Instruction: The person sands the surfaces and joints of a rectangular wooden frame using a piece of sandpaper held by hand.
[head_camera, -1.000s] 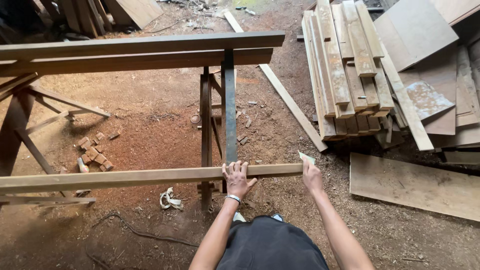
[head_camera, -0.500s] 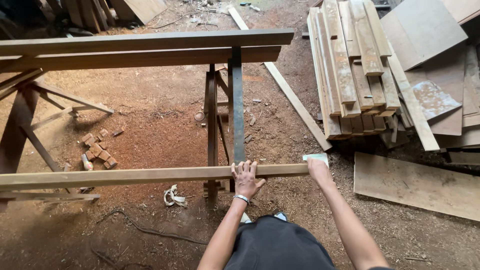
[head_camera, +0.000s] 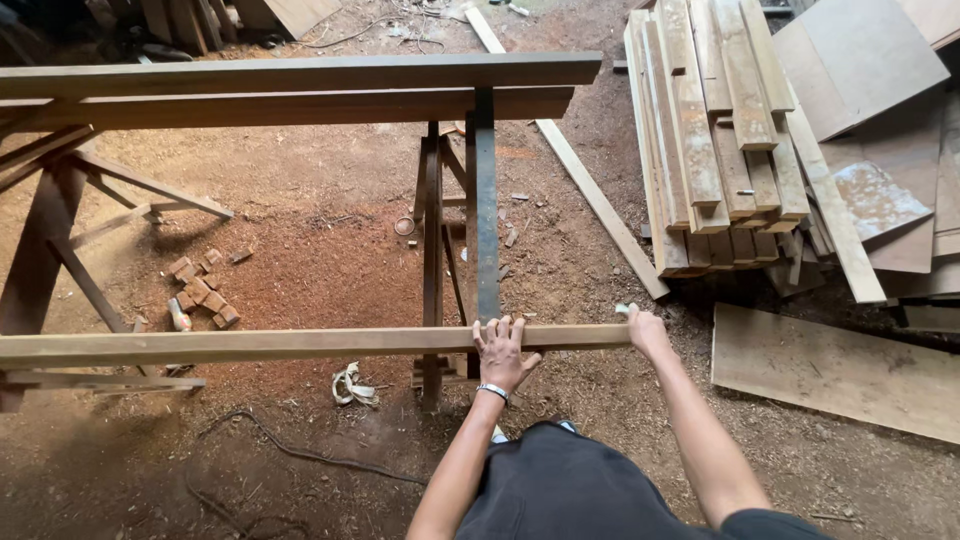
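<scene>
A long pale wooden plank lies across a dark sawhorse frame, running from the left edge to just right of centre. My left hand rests flat on top of the plank with fingers spread, a thin band on the wrist. At the plank's right end, my right hand is closed around a small pale object pressed against the end face. What that object is cannot be made out.
Two darker long beams lie across the frame farther away. A stack of boards and flat panels fill the right side. Small wood offcuts, a rag and a cable lie on the sawdust floor.
Both hands stay where they were on the plank: left on top, right at the end. Only the head camera has shifted slightly.
</scene>
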